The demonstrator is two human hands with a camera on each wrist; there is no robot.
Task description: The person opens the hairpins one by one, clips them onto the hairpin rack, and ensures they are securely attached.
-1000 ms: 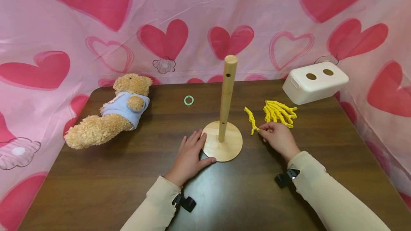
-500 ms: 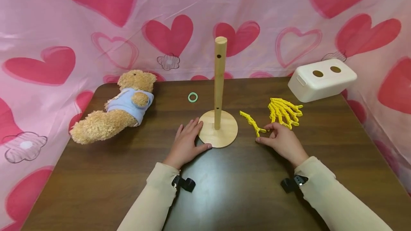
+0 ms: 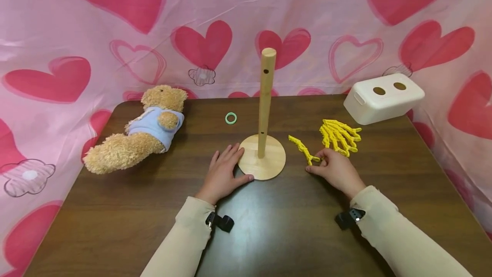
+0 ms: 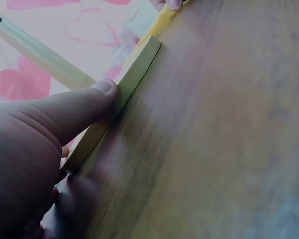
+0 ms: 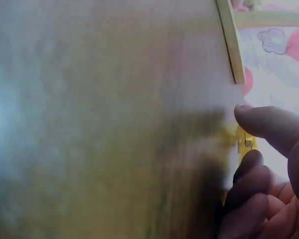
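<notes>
In the middle stands an upright wooden pole (image 3: 265, 101) with two visible holes, fixed to a round wooden base (image 3: 269, 170). My left hand (image 3: 223, 176) lies at the base's left edge, fingers outstretched. Its thumb (image 4: 97, 94) presses the rim in the left wrist view. Right of the base lies a yellow branch-shaped piece (image 3: 301, 146) with a forked end. My right hand (image 3: 338, 170) holds that fork between thumb and index finger; the right wrist view shows part of the yellow branch-shaped piece (image 5: 245, 142) between them. Several similar yellow pieces (image 3: 340, 136) lie bunched just behind the right hand.
A teddy bear (image 3: 153, 123) in a light blue top lies at the left of the dark wooden table (image 3: 246, 234). A small green ring (image 3: 231, 118) lies behind the base. At the back right sits a white box (image 3: 384, 99) with two round holes on top.
The yellow branch-shaped piece has turned, its fork now nearer me, and my right thumb and index finger have spread across the fork. My left hand stays at the base.
</notes>
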